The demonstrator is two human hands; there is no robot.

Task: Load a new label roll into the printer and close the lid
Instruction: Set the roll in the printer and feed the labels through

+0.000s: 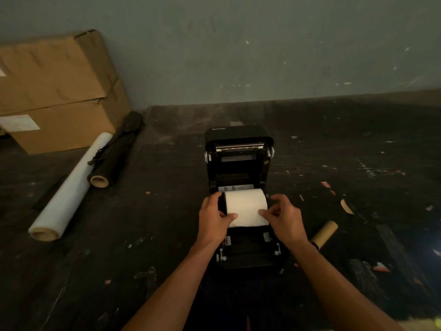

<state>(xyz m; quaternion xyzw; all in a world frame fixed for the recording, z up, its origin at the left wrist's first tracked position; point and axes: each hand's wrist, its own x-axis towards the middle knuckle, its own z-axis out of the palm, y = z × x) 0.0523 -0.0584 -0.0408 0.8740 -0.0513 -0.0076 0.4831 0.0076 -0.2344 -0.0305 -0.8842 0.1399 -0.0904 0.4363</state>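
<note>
A black label printer (239, 163) stands on the dark surface in front of me with its lid (238, 144) swung up and back. A white label roll (247, 206) lies in the open bay. My left hand (212, 218) grips the roll's left end, thumb pressed on the paper at the front. My right hand (284, 218) holds the right end, thumb and fingers pinching the paper's edge. The loose paper reaches forward to about the middle of the printer. The front feed guides (248, 244) show below my hands.
An empty cardboard core (325, 232) lies right of the printer. To the left lie a long white film roll (71, 187) and a black roll (114, 151), with stacked cardboard boxes (55, 91) against the wall. Paper scraps dot the dark surface.
</note>
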